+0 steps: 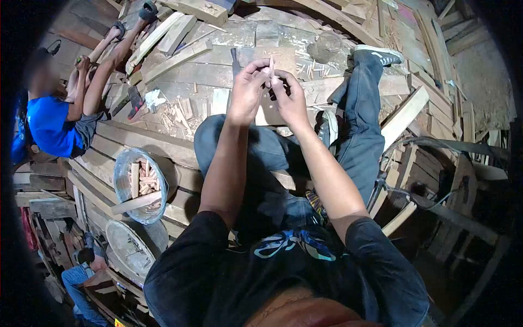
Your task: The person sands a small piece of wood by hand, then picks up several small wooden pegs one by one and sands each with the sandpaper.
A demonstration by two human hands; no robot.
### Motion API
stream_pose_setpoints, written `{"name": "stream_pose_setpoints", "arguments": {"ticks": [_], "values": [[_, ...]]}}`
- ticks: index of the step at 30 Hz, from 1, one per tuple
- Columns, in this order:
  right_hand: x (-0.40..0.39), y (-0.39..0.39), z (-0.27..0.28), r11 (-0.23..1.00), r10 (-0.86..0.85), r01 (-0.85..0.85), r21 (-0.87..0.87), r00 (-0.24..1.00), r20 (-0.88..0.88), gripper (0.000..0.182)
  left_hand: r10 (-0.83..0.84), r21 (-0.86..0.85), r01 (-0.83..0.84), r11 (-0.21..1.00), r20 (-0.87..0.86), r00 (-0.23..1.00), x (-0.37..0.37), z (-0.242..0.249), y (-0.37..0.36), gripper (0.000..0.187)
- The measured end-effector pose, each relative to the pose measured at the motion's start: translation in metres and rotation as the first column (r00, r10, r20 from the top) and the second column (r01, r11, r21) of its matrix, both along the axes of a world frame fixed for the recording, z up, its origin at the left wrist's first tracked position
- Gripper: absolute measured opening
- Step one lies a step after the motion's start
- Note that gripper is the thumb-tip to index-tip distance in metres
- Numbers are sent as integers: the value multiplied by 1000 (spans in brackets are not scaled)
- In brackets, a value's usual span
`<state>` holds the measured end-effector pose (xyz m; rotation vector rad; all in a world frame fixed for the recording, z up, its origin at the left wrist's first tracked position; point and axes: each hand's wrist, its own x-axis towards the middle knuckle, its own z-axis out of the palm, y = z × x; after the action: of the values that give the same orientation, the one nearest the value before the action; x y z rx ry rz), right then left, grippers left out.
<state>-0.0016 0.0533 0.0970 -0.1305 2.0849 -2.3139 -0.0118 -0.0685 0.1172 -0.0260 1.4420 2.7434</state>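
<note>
A small, slim piece of wood stands upright between my two hands, raised over my lap. My left hand pinches it from the left with thumb and fingertips. From the other side, my right hand has its thumb and fingers closed at the lower part of the piece. Its lower end is hidden by my fingertips. Just beyond my left hand, a dark tool handle lies on the planks. Behind the hands is a pale wooden board.
To my left stands a bucket holding several wooden pieces, with a round basin below it. Wood chips and a saw-like tool lie farther off. A person in a blue shirt sits at upper left; another person's jeans show lower left.
</note>
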Motion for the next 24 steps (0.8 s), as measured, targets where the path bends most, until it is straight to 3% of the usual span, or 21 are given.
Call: {"name": "stream_pose_setpoints", "arguments": {"ticks": [2,3,6,7,10,11,12,14,15,18,19,22,23,24], "values": [[-3,-6,-3,997,-78,77,-17,993,-85,24,-4,-38,2,999,-40,999,-2,-6,-5,20],[-5,-5,-1,991,-114,123,57,984,-138,18,36,-140,-40,989,-31,999,-1,2,-3,19],[-6,0,4,990,-112,115,77,993,-36,15,25,-177,-29,984,-22,999,-4,-3,-4,18],[-6,0,7,993,-114,113,-19,993,-21,11,36,-176,-44,983,-47,998,-6,-8,-4,18],[-7,8,11,990,-92,100,103,993,-80,8,31,-214,-34,976,-21,999,-5,-7,-4,19],[-5,9,14,997,-77,77,2,995,-63,6,34,-228,-51,972,-75,997,-6,-10,-6,19],[-5,13,21,989,-62,69,129,997,-54,5,43,-220,-59,974,-73,996,-9,-9,-9,20],[-9,16,9,990,-56,67,127,995,-86,6,56,-210,-66,975,-52,997,-6,-6,-14,20],[-11,18,12,972,-25,64,227,985,-171,7,87,-253,-97,963,-49,995,-6,-4,-14,21],[-3,25,23,948,39,1,320,992,-120,8,49,-330,-96,939,-148,988,-3,-1,-15,20],[-4,27,18,927,54,21,373,980,-190,8,66,-399,-125,909,-159,985,1,6,-12,19],[1,32,27,933,36,28,358,985,-170,9,93,-337,-151,929,-183,979,0,-2,-14,17],[2,32,23,960,-5,57,274,983,-185,11,82,-234,-115,966,-145,986,-3,-11,-17,16],[5,33,21,976,-29,64,210,986,-164,12,67,-248,-100,964,-140,988,0,-10,-18,16]]}}
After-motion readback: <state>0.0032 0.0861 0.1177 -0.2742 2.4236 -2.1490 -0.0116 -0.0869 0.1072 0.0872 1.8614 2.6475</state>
